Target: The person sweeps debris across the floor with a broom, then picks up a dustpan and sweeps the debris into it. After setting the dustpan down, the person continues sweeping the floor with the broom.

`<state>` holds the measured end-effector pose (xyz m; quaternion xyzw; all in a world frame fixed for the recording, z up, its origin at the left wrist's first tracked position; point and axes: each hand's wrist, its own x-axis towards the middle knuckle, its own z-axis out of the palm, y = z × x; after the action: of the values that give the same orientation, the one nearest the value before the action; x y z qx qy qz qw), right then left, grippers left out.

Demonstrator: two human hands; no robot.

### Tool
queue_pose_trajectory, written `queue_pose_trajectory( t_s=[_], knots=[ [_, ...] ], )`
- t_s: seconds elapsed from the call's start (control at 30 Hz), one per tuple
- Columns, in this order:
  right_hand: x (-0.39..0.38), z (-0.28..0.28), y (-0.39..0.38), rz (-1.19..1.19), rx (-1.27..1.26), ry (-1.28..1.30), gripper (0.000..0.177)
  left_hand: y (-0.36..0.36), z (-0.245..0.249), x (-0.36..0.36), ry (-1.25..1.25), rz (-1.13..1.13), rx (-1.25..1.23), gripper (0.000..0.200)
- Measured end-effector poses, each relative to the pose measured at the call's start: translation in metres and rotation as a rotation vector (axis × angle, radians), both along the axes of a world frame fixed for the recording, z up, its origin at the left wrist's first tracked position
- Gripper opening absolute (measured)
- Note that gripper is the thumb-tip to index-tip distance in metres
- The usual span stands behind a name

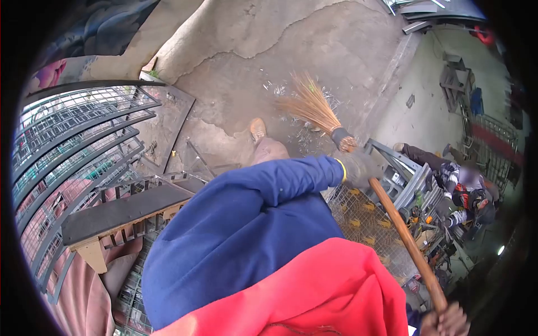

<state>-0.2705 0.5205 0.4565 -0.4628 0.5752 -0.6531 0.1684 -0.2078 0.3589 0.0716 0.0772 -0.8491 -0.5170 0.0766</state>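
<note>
A broom (314, 106) with long straw bristles, bound by a dark band, slants across the view on a wooden handle (403, 231). My left hand (363, 169), in a grey glove with a yellow cuff edge, is closed around the handle a little behind the binding. At the lower right, my right hand (446, 322) wraps its fingers around the handle's far end. The bristle tips reach the concrete floor (235, 78), where thin, light-coloured scraps (314, 137) lie scattered around them.
A shoe (258, 129) shows beside the broom. On the left are metal mesh frames (84, 129) and a dark bench (129, 210). Grey metal frames (400, 173) and a wire mesh panel (364, 215) stand at right. Another person (457, 179) is beyond them, near a pale wall (420, 101).
</note>
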Motion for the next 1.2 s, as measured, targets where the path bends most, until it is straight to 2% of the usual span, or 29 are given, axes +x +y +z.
queue_pose_trajectory(
  t_s=[0.07,0.13,0.2,0.23,0.27,0.33,0.37,0.4,0.43,0.47,0.5,0.53,0.57,0.6,0.63,0.67,0.73,0.77,0.83,0.87,0.9,0.97,1.03,1.07,1.1,1.13,1.2],
  knots=[
    [0.01,0.027,0.012,0.153,-0.083,-0.006,0.036,-0.005,0.032,0.009,0.03,-0.01,-0.052,0.031],
    [0.01,0.033,0.021,0.206,-0.13,-0.036,0.036,-0.021,0.055,0.03,0.079,0.05,-0.083,0.032],
    [0.009,0.005,0.003,0.224,-0.156,-0.087,0.037,-0.038,0.048,0.05,0.008,0.166,-0.059,0.029],
    [-0.003,-0.01,0.003,0.127,-0.145,-0.081,0.022,-0.051,0.04,0.061,-0.071,0.203,-0.037,0.027],
    [-0.007,-0.043,0.008,0.135,-0.118,-0.086,0.018,-0.059,0.011,0.067,-0.098,0.29,-0.044,0.026],
    [0.03,-0.123,-0.045,0.152,-0.063,-0.095,0.016,-0.066,-0.086,0.074,-0.156,0.433,-0.004,0.026],
    [0.046,-0.148,-0.059,0.299,0.013,-0.06,0.019,-0.062,-0.131,0.071,-0.184,0.49,0.049,0.026],
    [0.055,-0.163,-0.065,0.455,0.093,-0.03,0.023,-0.048,-0.159,0.056,-0.194,0.368,0.071,0.026],
    [0.055,-0.158,-0.067,0.396,0.132,0.035,0.023,-0.036,-0.172,0.041,-0.213,0.251,0.094,0.026],
    [0.052,-0.148,-0.071,0.344,0.175,0.099,0.023,-0.022,-0.16,0.024,-0.226,0.146,0.102,0.026],
    [0.048,-0.131,-0.064,0.228,0.132,0.006,0.024,-0.008,-0.137,0.006,-0.234,0.055,0.11,0.027],
    [0.033,-0.107,-0.05,0.279,0.117,-0.086,0.023,0.001,-0.1,-0.003,-0.212,0.029,0.114,0.029],
    [0.016,-0.078,-0.029,0.189,0.11,-0.024,0.022,0.01,-0.069,-0.008,-0.142,0.017,0.09,0.03],
    [0.013,-0.049,-0.021,-0.026,0.032,0.132,0.016,0.011,-0.032,-0.004,-0.117,-0.045,0.061,0.032],
    [0.012,-0.02,-0.012,0.131,-0.074,0.019,0.038,0.012,-0.002,0.003,-0.094,-0.117,0.035,0.033],
    [0.009,0.004,0.001,0.173,-0.102,0.05,0.038,0.02,0.014,0.011,-0.102,-0.127,0.048,0.033],
    [0.017,0.028,0.011,0.298,-0.115,0.077,0.036,0.024,0.032,0.023,0.142,-0.033,0.003,0.035],
    [0.02,0.026,0.01,0.328,-0.123,0.071,0.036,0.02,0.033,0.03,0.144,-0.041,-0.003,0.035],
    [0.027,0.007,-0.004,0.363,-0.135,0.041,0.035,0.009,0.026,0.052,0.112,0.214,-0.081,0.033],
    [0.03,-0.016,-0.017,0.37,-0.137,0.019,0.034,-0.001,0.014,0.059,0.007,0.271,-0.041,0.031],
    [0.039,-0.045,-0.027,0.357,-0.135,0.021,0.034,-0.013,-0.006,0.064,-0.099,0.327,0.001,0.029],
    [0.068,-0.11,-0.043,0.277,-0.023,0.017,0.024,-0.021,-0.081,0.068,-0.251,0.524,0.074,0.027],
    [0.075,-0.13,-0.056,0.234,0.02,0.007,0.021,0.007,-0.144,0.037,-0.219,0.437,0.078,0.027],
    [0.076,-0.129,-0.06,0.278,0.114,0.067,0.022,0.016,-0.157,0.022,-0.184,0.348,0.085,0.028],
    [0.074,-0.124,-0.062,0.325,0.212,0.134,0.023,0.021,-0.132,0.015,-0.203,0.212,0.079,0.028],
    [0.057,-0.109,-0.049,0.355,0.207,0.036,0.027,0.024,-0.099,0.007,-0.215,0.09,0.067,0.028],
    [0.043,-0.066,-0.023,0.167,0.064,-0.051,0.034,0.032,-0.067,-0.012,-0.133,-0.08,0.03,0.027]
  ],
)
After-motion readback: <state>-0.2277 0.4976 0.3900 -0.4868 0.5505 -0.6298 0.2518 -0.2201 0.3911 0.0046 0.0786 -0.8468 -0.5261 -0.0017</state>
